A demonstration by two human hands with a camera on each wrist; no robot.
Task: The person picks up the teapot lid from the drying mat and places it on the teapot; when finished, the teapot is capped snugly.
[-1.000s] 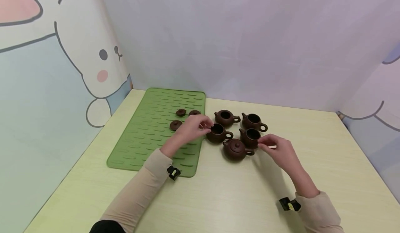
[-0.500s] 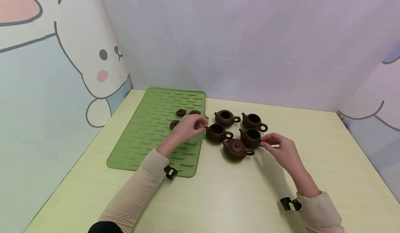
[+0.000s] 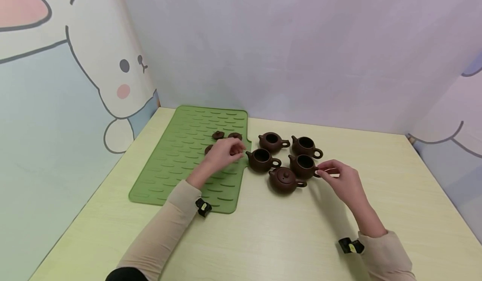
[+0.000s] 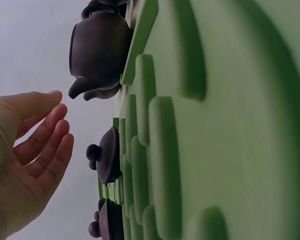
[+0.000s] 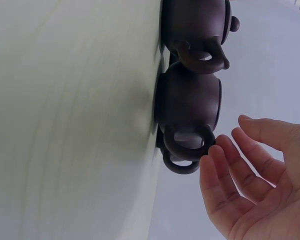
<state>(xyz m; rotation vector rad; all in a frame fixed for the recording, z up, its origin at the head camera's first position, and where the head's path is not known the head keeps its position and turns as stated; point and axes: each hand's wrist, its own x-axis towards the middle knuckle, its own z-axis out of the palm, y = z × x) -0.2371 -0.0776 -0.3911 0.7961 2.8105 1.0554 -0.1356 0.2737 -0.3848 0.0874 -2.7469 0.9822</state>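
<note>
My left hand (image 3: 222,154), fingers loosely bent and holding nothing, hovers over the right part of a green mat (image 3: 162,168). Just beyond its fingertips points the spout of a lidless dark brown teapot (image 3: 259,166). Small lids (image 4: 109,156) lie on the mat below; one lid (image 3: 208,148) is partly covered by this hand. My right hand (image 3: 344,183) is at the handle (image 5: 192,151) of another lidless teapot (image 3: 301,172). Its fingertips seem to touch that handle, with the thumb apart. In front sits a teapot with its lid on (image 3: 283,184).
Two more lidless teapots, one at the back left (image 3: 272,148) and one at the back right (image 3: 302,150), stand close to the others on the pale wooden table (image 3: 271,239). A pale curtain (image 3: 286,55) rises behind the table.
My left hand has drawn back leftward from the lidless teapot beside the mat. My right hand has shifted slightly right, from its teapot's body to the handle. The teapots stand where they were.
</note>
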